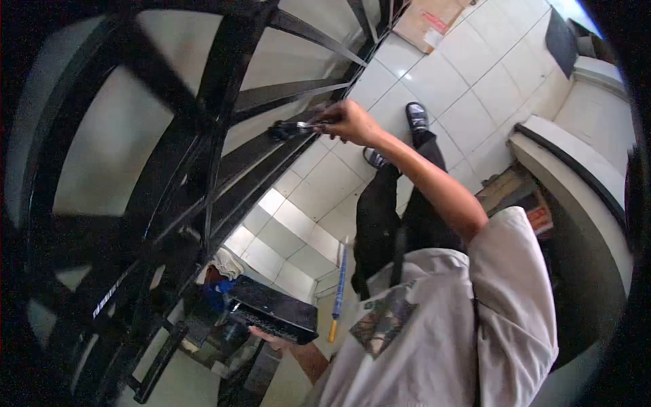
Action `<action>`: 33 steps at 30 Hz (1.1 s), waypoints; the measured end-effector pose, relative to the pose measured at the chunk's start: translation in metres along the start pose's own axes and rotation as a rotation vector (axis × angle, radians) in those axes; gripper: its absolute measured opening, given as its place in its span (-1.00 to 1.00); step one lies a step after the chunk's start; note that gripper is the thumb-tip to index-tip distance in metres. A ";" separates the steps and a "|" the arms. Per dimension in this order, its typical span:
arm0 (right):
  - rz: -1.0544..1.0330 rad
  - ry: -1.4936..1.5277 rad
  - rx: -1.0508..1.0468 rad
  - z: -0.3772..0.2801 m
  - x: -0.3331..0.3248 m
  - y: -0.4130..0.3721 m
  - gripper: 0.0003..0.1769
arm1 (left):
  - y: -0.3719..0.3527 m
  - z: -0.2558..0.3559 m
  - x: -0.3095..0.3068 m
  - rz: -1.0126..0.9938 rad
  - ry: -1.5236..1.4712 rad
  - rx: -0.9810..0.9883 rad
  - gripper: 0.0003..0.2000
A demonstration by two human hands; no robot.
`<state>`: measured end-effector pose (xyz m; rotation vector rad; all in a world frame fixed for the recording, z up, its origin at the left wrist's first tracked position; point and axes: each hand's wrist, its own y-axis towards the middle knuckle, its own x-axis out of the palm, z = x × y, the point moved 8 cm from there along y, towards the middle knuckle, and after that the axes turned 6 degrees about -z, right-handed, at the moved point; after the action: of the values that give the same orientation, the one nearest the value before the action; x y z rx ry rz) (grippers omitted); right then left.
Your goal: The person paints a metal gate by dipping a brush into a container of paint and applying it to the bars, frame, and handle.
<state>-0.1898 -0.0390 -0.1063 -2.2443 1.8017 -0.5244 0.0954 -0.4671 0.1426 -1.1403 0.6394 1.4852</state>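
Observation:
My right hand (349, 122) is closed around the handle of a paintbrush (296, 127) with a pale metal band and dark bristles. The bristle end lies against a flat black bar of a metal grille (244, 163), which fills the left side of the view. Lower down, my left hand (270, 338) grips a black box-shaped container (274, 308) from beneath, its fingers partly hidden by it. Beside the grille, the container is held in front of my light shirt (420, 339).
White floor tiles (468, 64) run under my sandalled feet (418, 117). A cardboard box (428, 24) lies near the grille's far end. A blue pole with a yellow end (339, 285) stands behind the container. A white ledge with a dark edge (576, 163) curves along the right.

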 end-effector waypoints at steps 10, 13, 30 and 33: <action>0.431 -0.175 0.075 0.190 -0.033 0.081 -0.80 | 0.084 0.145 0.132 -0.400 -1.716 -0.321 -0.31; 0.453 -0.480 0.041 0.225 -0.019 0.105 -0.70 | 0.088 0.154 0.149 -0.518 -1.707 -0.309 -0.31; 0.156 -0.309 0.141 0.228 -0.035 0.110 -0.79 | 0.102 0.175 0.194 -0.955 -2.049 -0.457 -0.52; 0.240 -0.488 0.170 0.267 -0.045 0.135 -0.80 | 0.097 0.160 0.202 -1.078 -2.032 -0.566 -0.51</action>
<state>-0.2110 -0.0398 -0.4079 -1.8076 1.6611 -0.0676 -0.0319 -0.2664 0.0049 0.1907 -1.5816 1.0461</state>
